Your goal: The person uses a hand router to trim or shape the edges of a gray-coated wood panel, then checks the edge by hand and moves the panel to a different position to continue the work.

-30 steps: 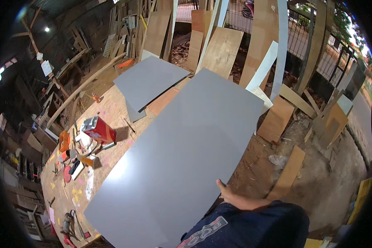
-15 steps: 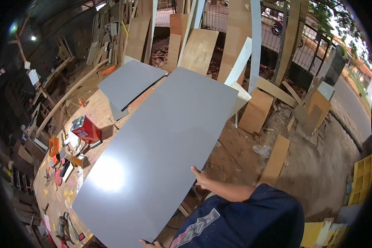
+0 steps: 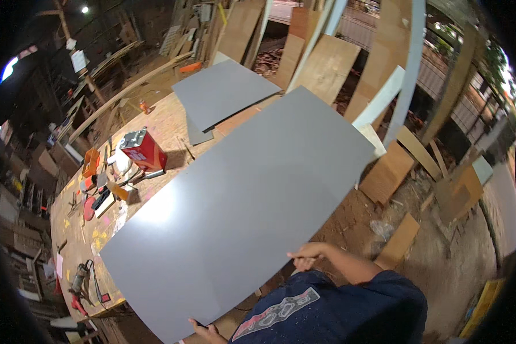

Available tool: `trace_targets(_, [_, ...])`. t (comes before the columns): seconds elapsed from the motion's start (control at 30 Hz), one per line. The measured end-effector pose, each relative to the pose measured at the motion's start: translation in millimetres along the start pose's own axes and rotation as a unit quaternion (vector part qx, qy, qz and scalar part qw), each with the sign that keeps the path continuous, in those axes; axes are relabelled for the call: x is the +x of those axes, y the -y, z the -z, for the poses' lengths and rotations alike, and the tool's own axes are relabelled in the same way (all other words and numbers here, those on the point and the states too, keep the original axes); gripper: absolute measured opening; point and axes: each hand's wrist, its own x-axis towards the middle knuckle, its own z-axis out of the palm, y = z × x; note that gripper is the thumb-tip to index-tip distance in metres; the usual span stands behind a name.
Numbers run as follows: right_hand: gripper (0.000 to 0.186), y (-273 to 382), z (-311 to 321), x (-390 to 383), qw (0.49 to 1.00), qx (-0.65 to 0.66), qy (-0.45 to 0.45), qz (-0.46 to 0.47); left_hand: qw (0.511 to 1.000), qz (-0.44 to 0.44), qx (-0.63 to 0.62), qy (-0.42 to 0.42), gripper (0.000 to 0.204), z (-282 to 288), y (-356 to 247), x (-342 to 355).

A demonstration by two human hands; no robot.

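A large glossy grey panel (image 3: 252,189) lies slanted across the workbench (image 3: 160,114), its near long edge overhanging toward my body. My right hand (image 3: 308,255) is closed at the middle of that edge. Lower down, my left hand (image 3: 207,332) grips the same edge near the panel's close end, thumb on top and fingers hidden underneath. A smaller grey panel (image 3: 226,92) rests farther back on the bench. Beside the large panel stands a red square can (image 3: 146,152).
An orange box (image 3: 90,162), assorted hand tools and a corded power tool (image 3: 79,281) lie along the bench's left side. Wooden boards (image 3: 327,66) lean at the back. On the ground to the right are a plywood piece (image 3: 398,243) and clear plastic (image 3: 381,229).
The view has turned, so the bench and panels sit farther right in the picture. My right hand has changed its hold on the edge; more of my left hand shows.
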Motion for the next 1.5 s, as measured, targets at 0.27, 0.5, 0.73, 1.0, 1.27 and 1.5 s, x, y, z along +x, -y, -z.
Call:
trace_targets(0.27, [0.046,274.5,189.6,-24.9,0.898,-0.287,-0.247,0.223,0.995,0.091,0.011,-0.036,0.070,-25.1,-43.6,-0.2])
trace_targets(0.5, [0.041,499.2,403.1,74.9,0.630,-0.426,-0.566,0.319,0.965,0.227,-0.039,-0.123,0.071,-105.4,-85.3,34.1])
trace_targets(0.73, [0.045,600.1,425.5,124.8,0.715,-0.547,-0.427,-0.081,0.890,0.342,-0.197,-0.227,0.074,-151.1,-77.4,64.8])
trace_targets(1.0, [0.053,596.0,476.6,175.0,0.661,-0.561,-0.440,-0.234,0.800,0.387,-0.358,-0.286,0.080,-169.6,-52.2,80.0])
trace_targets(1.27, [0.056,587.1,518.6,149.5,0.612,-0.573,-0.513,-0.181,0.737,0.375,-0.456,-0.328,0.087,-166.8,-25.2,71.3])
trace_targets(1.5, [0.050,589.0,525.4,140.3,0.668,-0.486,-0.560,-0.058,0.707,0.382,-0.465,-0.370,0.097,-159.1,-19.7,44.5])
